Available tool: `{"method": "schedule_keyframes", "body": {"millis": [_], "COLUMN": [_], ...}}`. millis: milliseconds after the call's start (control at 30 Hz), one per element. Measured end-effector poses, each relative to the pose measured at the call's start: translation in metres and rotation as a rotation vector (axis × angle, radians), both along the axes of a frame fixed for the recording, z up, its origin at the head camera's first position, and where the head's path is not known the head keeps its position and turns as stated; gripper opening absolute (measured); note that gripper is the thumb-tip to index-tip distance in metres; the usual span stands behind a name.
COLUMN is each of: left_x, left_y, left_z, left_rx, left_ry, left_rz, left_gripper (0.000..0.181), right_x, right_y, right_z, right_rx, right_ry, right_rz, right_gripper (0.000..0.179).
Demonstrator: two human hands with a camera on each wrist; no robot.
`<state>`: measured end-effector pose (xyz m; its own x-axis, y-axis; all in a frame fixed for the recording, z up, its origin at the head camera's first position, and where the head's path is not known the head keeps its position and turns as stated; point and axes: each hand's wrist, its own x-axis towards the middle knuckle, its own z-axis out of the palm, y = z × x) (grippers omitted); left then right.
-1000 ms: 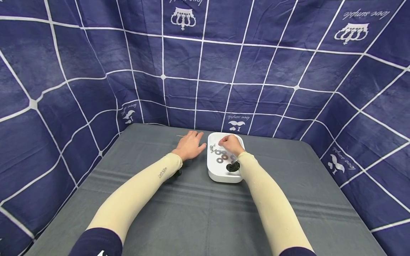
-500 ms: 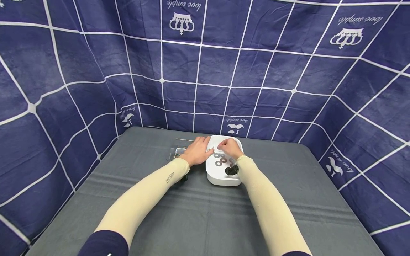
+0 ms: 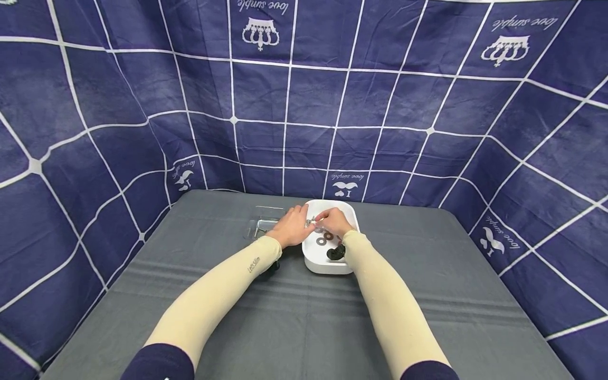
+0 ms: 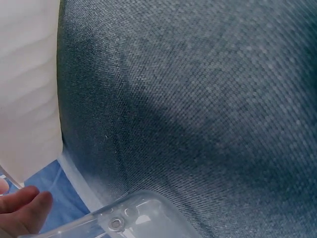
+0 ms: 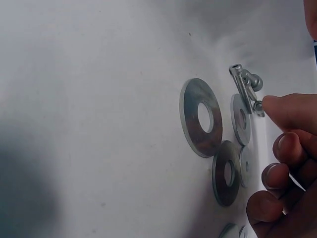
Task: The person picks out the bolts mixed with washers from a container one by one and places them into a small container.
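Observation:
A white tray [image 3: 329, 267] holds several flat metal washers [image 5: 201, 118] and a small pile of bolts [image 5: 241, 82]. My right hand [image 3: 335, 221] is inside the tray with curled fingers. Its thumb tip comes right up to the bolt pile in the right wrist view; whether a bolt is pinched I cannot tell. My left hand [image 3: 293, 227] lies across the tray's left rim, fingers fairly straight and pointing away. In the left wrist view its fingertips [image 4: 29, 210] show beside the tray wall. Left of that hand stands a clear plastic box [image 3: 261, 224], partly covered by it.
A grey cloth [image 3: 304, 327] covers the table. Blue curtains [image 3: 313, 95] with white lines rise at the back and on both sides. A black wrist camera [image 3: 336, 252] hangs under my right wrist, over the tray.
My left hand has moved right onto the tray's rim, uncovering the clear box. My right hand has shifted left toward the bolts, closer to the left hand.

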<state>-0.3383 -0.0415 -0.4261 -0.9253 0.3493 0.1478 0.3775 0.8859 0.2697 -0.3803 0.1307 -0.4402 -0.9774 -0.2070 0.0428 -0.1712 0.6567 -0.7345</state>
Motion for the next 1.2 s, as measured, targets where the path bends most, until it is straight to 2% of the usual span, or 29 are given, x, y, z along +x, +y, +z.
{"method": "schedule_keyframes", "body": {"millis": [167,333,433,800,1000,1200], "left_x": [-0.001,0.000,0.002,0.003,0.001,0.001], "left_y": [0.001,-0.002,-0.001,0.002,0.002,0.005], "left_z": [-0.003,-0.002,-0.002,0.001,0.000,-0.001], "left_rx": [-0.016,-0.042,-0.052,-0.059,-0.085,-0.095], "left_ry": [-0.034,-0.065,-0.073,-0.046,-0.012,-0.005], "left_rz": [0.018,0.038,0.036,0.021,0.025,0.031], "left_gripper": [0.074,0.075,0.074,0.069,0.063,0.063], "right_x": [-0.007,-0.009,-0.009,-0.012,-0.011,-0.011], "right_y": [0.000,-0.004,-0.005,-0.003,-0.004,-0.003], "right_z": [-0.008,-0.012,-0.012,-0.011,-0.010,-0.008], "right_rx": [0.043,0.055,0.051,0.064,0.115,0.169], "right_ry": [-0.013,0.010,-0.024,-0.066,-0.053,-0.049], "right_rz": [-0.015,0.011,0.014,-0.005,0.022,0.037], "right_gripper": [0.019,0.018,0.017,0.009,0.007,0.004]}}
